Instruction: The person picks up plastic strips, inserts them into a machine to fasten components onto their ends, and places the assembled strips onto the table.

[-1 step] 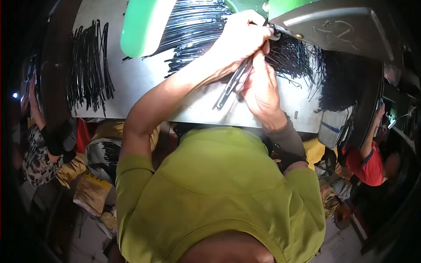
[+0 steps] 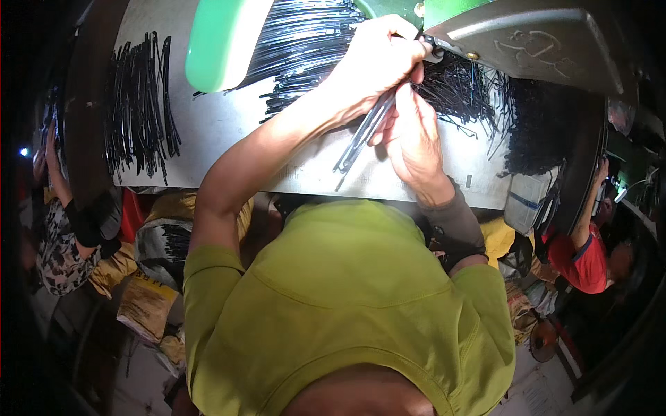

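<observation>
Head view: the left hand (image 2: 378, 66) is closing its grip around a bundle of thin black rods (image 2: 362, 135) over the middle of the table (image 2: 208, 132). The right hand (image 2: 413, 135) is pinching the same rods just beside it. More rods are lying in a pile (image 2: 139, 104) at the table's left edge.

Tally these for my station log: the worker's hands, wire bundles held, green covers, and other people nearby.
Hands: 2, the left hand and the right hand
Held bundles: 1, the bundle of black wires, gripped by both hands
Green covers: 1, the green cover
Other people: 2, the person at the left and the person in a red shirt
Total: 6
</observation>
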Demonstrator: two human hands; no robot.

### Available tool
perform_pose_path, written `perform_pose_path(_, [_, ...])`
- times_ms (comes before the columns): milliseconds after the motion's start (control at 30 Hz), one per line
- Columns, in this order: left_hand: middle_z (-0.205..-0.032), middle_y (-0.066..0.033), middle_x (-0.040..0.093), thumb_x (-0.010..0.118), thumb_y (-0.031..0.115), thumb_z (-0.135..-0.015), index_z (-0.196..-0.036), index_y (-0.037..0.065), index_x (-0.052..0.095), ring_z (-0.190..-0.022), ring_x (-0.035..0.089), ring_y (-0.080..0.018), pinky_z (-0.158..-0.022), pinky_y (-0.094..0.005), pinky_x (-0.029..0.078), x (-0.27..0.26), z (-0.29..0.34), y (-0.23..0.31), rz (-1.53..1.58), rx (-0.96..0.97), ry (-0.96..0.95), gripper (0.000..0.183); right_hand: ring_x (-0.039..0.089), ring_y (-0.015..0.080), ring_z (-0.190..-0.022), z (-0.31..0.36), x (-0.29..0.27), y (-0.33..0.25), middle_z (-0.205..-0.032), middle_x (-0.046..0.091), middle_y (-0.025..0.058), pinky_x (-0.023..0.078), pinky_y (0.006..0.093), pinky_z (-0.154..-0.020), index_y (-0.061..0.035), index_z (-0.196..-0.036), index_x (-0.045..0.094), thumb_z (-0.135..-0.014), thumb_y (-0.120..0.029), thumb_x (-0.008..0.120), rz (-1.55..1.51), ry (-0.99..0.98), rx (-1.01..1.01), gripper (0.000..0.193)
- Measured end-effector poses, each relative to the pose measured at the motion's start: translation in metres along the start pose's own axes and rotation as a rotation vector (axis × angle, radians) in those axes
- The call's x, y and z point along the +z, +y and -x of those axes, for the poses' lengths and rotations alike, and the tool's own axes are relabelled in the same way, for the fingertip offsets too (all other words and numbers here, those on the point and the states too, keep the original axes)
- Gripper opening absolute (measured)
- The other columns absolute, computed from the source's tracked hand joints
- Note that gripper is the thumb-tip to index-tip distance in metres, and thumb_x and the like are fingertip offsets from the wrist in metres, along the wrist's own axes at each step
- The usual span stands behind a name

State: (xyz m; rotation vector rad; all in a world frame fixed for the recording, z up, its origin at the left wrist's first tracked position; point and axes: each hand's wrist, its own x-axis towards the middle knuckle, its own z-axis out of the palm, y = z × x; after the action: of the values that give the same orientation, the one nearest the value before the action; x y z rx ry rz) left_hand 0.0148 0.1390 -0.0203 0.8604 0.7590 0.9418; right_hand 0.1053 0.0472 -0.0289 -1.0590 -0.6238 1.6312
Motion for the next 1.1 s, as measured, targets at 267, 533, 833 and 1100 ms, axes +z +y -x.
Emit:
perform_pose_path(267, [-0.073,-0.0037,0.059,0.061,0.015,-0.087,-0.099,-0.001,0.058,-0.063,0.055,-0.0112,-0.056,-0.0248,0.045,-0.150,0.064,0.094,-0.752,0.266,0.370,0.021,0.055,0.0062,-0.060,0.023,-0.068,-0.056,-0.072,0.059,0.0018,0.043,0.0184,-0.052,-0.0025,-0.085,0.066,-0.073,0.005,0.065,1.188,0.042,-0.416,0.014])
perform_pose_path(533, [-0.094,-0.0145,0.064,0.068,0.014,-0.076,-0.101,0.002,0.062,-0.081,0.062,-0.0315,-0.074,-0.0383,0.048,-0.120,0.108,0.064,-1.378,0.398,0.393,0.028,0.060,0.0236,-0.068,-0.007,-0.057,-0.045,-0.077,0.057,0.0083,0.048,0.0320,-0.056,-0.0052,-0.085,0.064,-0.070,-0.005,0.066,1.636,-0.073,-0.694,0.014])
perform_pose_path(833, [-0.074,-0.0083,0.052,0.070,0.007,-0.070,-0.087,0.005,0.057,-0.067,0.050,-0.0230,-0.064,-0.0355,0.040,-0.035,0.047,-0.012,-1.342,0.901,0.017,0.021,0.058,0.0239,-0.069,-0.007,-0.059,-0.033,-0.079,0.053,0.0064,0.048,0.0337,-0.059,-0.0059,-0.085,0.060,-0.070,-0.004,0.064,1.718,-0.118,-0.856,0.016])
perform_pose_path(1100, [-0.074,-0.0102,0.046,0.059,0.004,-0.073,-0.088,0.004,0.053,-0.070,0.043,-0.0236,-0.064,-0.0338,0.033,-0.036,0.048,-0.016,-1.544,0.849,0.015,0.016,0.060,0.0234,-0.073,-0.006,-0.067,-0.031,-0.083,0.058,0.0068,0.048,0.0331,-0.063,-0.0076,-0.089,0.061,-0.070,0.000,0.064,1.658,-0.041,-0.890,0.021])
